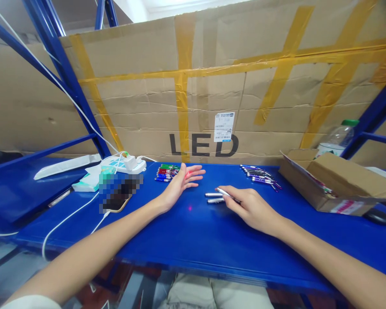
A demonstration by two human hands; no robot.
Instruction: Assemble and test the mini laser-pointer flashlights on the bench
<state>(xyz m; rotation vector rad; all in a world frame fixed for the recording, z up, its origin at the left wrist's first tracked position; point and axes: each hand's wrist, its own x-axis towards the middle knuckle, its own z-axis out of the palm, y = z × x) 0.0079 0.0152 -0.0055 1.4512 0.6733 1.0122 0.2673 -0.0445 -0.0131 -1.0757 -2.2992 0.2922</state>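
Note:
My right hand (pixel 252 208) pinches a silver laser pen (pixel 224 192), its tip pointing left toward my other hand. Beneath it, silver pens (pixel 212 200) lie on the blue tabletop (pixel 193 240), partly hidden by my fingers. My left hand (pixel 177 184) is held open, fingers spread and palm facing the pen; a red glow falls across its fingers. A small red light spot (pixel 189 208) shows on the tabletop between the hands. Just behind my left hand lies a row of green, red and blue pens (pixel 163 173), partly covered by it.
Purple and dark pens (pixel 260 177) lie at the back right, left of an open cardboard box (pixel 324 189). A black mouse (pixel 378 216) sits beside that box. On the left are a phone (pixel 119 199), white cables and a power strip (pixel 128 164). A large carton (pixel 141 103) stands behind.

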